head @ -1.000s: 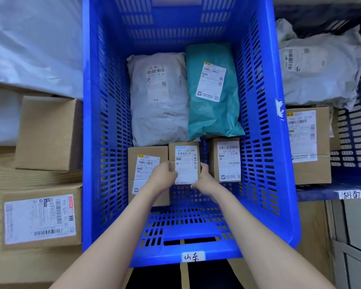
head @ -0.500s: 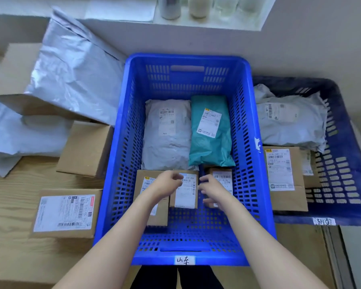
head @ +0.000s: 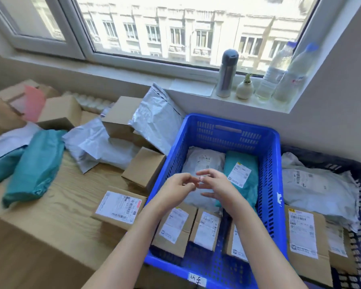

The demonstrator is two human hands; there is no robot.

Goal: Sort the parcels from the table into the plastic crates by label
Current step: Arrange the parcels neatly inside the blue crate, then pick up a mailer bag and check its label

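**While both hands hang empty, the next parcel lies to their left**

As the left hand (head: pixel 176 190) and the right hand (head: pixel 217 189) hover side by side, fingertips almost touching and fingers loosely curled, I see nothing held between them. That spot is a bit blurred, so a very small item cannot be excluded. Directly under them is the blue crate (head: pixel 269 184), w/ three small boxes (head: pixel 174 226) on the side toward the person, and a grey mailer (head: pixel 202 161) and a teal mailer (head: pixel 241 174) beyond the hands. Right of the right hand stands the dark crate (head: pixel 329 158) w/ more pkgs.

Unsorted parcels all lie left of the left hand, on the table (head: pixel 56 207). Nearest is the labelled box (head: pixel 119 207): just outside the crate's left wall, left of that hand and a little toward the person, label up. Its long axis seems to run approx. left to right, slightly skewed. A plain box (head: pixel 144 170) sits just beyond it; a teal bag (head: pixel 35 165) is much farther left.

My judgement: the left hand is clearly nearer, so the next reach prob. goes leftward over the wall, taking the box across its narrow width. The right hand would have to cross the crate. The label is not legible from here.
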